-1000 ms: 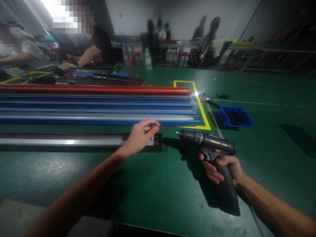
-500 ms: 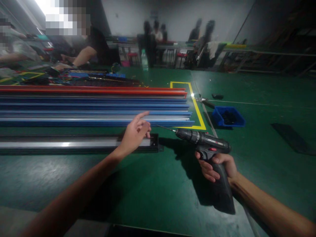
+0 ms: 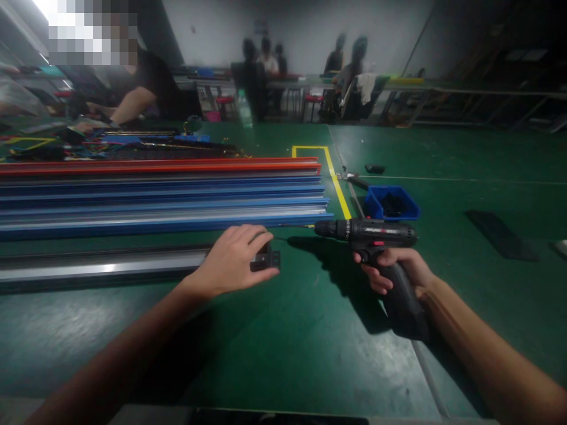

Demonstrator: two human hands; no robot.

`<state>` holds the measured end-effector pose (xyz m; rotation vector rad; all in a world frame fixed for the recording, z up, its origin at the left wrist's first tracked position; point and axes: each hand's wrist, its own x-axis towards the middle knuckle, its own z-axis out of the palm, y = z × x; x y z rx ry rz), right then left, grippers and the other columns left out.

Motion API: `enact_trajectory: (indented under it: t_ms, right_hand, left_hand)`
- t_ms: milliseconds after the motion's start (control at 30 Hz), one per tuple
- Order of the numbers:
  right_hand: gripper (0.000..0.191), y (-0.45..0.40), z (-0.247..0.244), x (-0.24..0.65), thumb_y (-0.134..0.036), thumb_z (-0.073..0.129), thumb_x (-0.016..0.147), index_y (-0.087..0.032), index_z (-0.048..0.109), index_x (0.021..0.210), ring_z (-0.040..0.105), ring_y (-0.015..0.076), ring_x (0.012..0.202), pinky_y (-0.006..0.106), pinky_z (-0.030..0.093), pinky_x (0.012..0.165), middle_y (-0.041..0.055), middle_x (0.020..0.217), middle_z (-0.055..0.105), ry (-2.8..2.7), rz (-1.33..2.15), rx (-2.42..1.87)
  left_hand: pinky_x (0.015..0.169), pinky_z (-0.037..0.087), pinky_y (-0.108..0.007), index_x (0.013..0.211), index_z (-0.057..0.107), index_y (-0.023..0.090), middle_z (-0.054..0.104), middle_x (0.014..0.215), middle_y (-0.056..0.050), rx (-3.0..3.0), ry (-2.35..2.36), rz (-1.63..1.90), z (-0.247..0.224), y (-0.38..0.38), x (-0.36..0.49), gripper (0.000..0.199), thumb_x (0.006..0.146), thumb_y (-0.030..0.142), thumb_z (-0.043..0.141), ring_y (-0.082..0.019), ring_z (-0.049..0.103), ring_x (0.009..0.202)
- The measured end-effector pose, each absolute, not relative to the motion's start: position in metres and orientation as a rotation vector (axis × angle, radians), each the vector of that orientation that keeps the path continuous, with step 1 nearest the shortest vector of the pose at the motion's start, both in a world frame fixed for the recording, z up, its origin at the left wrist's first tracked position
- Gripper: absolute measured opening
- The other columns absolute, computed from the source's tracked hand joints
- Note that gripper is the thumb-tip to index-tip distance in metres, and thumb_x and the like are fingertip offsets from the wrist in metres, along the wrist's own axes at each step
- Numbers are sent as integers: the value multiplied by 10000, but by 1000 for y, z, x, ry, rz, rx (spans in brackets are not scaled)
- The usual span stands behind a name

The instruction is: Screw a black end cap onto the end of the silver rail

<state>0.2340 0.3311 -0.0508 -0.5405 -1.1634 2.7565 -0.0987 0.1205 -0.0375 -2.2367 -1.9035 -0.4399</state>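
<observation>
My left hand (image 3: 234, 257) lies over the right end of a long black channel rail (image 3: 106, 268) with a silvery inside. Its thumb is along the near side and its fingers reach over the far side, gripping the end. A small black end piece (image 3: 275, 260) shows just past the fingertips. My right hand (image 3: 394, 268) is wrapped round the handle of a black cordless drill (image 3: 376, 233), a finger at the trigger. The drill's long thin bit (image 3: 296, 226) points left, above the table and close to the rail's end.
Blue rails (image 3: 168, 203) and orange-red rails (image 3: 177, 165) lie beyond, near yellow tape (image 3: 339, 189). Right of them are a blue bin (image 3: 392, 203) of small dark parts, pliers (image 3: 354, 178) and a dark flat piece (image 3: 500, 235). A co-worker (image 3: 150, 88) sits behind wires at the far left.
My left hand has come down from above the rail, its pointing finger lowered, onto the rail's end. The drill has tipped to nearly level, still in my right hand. The view has shifted slightly right.
</observation>
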Motion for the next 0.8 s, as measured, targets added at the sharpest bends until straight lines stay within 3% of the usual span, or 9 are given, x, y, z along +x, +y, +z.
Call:
enact_trajectory:
  t_ms: [400, 800]
  right_hand:
    - [345, 337, -73, 233, -165, 546, 824, -13, 663, 1110, 544, 100, 474, 239, 564, 520, 46, 697, 649, -1184, 2902, -474]
    - [362, 338, -76, 233, -162, 563, 819, -20, 675, 1133, 567, 111, 482, 255, 579, 531, 68, 725, 663, -1147, 2925, -469]
  left_hand:
    - [882, 551, -440, 1224, 616, 135, 690, 1169, -136, -2293, -2072, -379, -41, 123, -100, 552, 921, 596, 640, -290, 653, 1062]
    - [928, 544, -449, 1281, 598, 162, 703, 1238, -129, -2286, -2156, -430, -49, 123, -106, 621, 906, 656, 633, -294, 678, 1108]
